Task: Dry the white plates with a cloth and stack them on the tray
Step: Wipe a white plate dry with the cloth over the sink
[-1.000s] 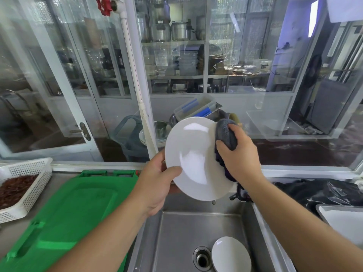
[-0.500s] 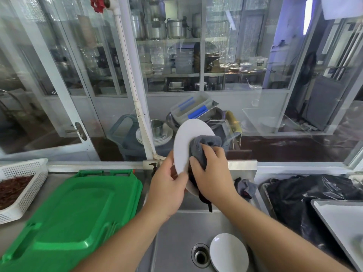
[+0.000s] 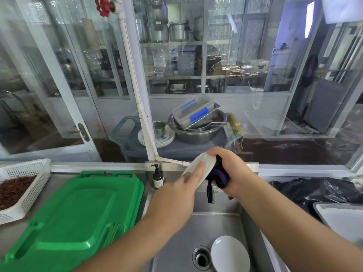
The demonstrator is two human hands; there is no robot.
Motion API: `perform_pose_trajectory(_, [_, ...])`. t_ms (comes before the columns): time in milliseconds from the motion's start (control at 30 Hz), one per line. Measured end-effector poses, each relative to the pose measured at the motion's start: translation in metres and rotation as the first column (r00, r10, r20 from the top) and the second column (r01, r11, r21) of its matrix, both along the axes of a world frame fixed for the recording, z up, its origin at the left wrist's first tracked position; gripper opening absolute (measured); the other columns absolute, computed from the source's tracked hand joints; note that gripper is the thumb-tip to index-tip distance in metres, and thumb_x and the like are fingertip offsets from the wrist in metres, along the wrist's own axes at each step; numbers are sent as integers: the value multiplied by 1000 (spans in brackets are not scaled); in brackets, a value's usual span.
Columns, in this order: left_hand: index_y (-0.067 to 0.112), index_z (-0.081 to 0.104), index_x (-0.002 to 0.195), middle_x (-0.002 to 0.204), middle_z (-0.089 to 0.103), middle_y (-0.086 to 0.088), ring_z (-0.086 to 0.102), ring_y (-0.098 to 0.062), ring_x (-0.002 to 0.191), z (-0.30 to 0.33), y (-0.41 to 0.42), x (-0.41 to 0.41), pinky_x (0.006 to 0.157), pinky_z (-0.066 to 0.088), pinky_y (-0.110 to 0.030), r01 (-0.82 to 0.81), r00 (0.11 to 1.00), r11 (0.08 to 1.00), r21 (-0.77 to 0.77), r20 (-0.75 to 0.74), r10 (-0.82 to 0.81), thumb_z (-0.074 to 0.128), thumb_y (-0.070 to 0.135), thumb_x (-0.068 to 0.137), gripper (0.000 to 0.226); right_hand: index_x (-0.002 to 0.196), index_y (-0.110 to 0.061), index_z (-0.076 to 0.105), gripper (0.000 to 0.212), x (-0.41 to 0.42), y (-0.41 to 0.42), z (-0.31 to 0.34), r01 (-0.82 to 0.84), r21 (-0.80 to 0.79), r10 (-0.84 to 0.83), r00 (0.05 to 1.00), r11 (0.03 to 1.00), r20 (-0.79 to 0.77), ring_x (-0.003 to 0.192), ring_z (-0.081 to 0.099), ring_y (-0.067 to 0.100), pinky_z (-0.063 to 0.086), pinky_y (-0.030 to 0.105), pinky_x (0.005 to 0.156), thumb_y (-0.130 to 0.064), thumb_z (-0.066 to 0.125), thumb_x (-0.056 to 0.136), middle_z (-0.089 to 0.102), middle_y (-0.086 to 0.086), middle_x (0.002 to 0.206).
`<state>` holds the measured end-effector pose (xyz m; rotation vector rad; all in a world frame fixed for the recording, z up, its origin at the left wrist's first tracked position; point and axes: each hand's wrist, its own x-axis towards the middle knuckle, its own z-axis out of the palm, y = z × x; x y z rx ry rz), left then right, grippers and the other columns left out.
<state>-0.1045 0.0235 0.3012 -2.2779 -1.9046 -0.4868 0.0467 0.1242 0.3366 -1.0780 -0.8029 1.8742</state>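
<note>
Grip: while your left hand (image 3: 176, 195) lies flat-fingered on the white plate (image 3: 198, 169), your right hand (image 3: 229, 171) clamps the dark cloth (image 3: 218, 175) against it.
Risk: unpinched, the plate could slip into the sink (image 3: 176, 242) below.

Bright, even daylight fills the scene through the glass panes (image 3: 245, 55) beyond the hands, which carry pale reflections and a violet-blue glare strip up to the right. Shadows are soft and faint. The left hand (image 3: 176, 195) and plate (image 3: 204, 163) are smeared by motion blur. Wide-angle distortion bows the window frames at the edges.
</note>
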Motion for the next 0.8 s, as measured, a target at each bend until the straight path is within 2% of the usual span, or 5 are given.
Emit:
perform_pose_trajectory(333, [45, -10, 161, 166, 34, 0, 45, -27, 145, -14, -2, 7, 96, 57, -43, 16, 987, 999, 38, -160, -10, 44, 17, 101, 86, 118, 1, 69, 38, 19, -6, -48, 66, 28, -59, 980, 997, -190, 75, 75, 31, 61, 35, 61, -17, 66, 84, 75, 19, 92])
perform_pose_trajectory(500, [38, 41, 157, 158, 47, 16, 43, -5, 146, -15, -4, -10, 119, 37, -26, 115, 924, 976, 184, 340, -173, 55, 50, 97, 62, 106, -4, 79, 41, 28, -3, -56, 119, 70, -93, 948, 990, -305, 86, 76, 33, 63, 40, 71, -21, 72, 70, 77, 19, 101])
perform_pose_trajectory(600, [35, 55, 144, 146, 56, 16, 55, 1, 130, -15, 4, -21, 115, 45, -32, -202, 332, 979, 17, 942, 52, 69, 35, 99, 47, 121, -5, 73, 53, 33, -1, -57, 167, 67, -128, 911, 984, -391, 95, 76, 34, 64, 43, 77, -20, 71, 70, 76, 18, 110])
perform_pose_trajectory(700, [15, 68, 133, 130, 71, -10, 73, -25, 108, -13, 9, -23, 96, 61, -51, 82, -522, 963, -257, 812, 261, 76, 27, 90, 46, 118, -7, 78, 47, 33, 0, -56, 163, 90, -106, 889, 983, -446, 101, 75, 36, 63, 46, 80, -19, 70, 73, 76, 19, 116])
perform_pose_trajectory(800, [10, 69, 130, 125, 75, -12, 76, -29, 108, -7, 7, -16, 82, 65, -45, 241, -697, 954, -181, 651, 300, 77, 26, 84, 49, 106, -9, 84, 37, 27, -4, -56, 131, 98, -72, 885, 987, -460, 99, 76, 36, 63, 44, 77, -19, 71, 73, 76, 18, 114])
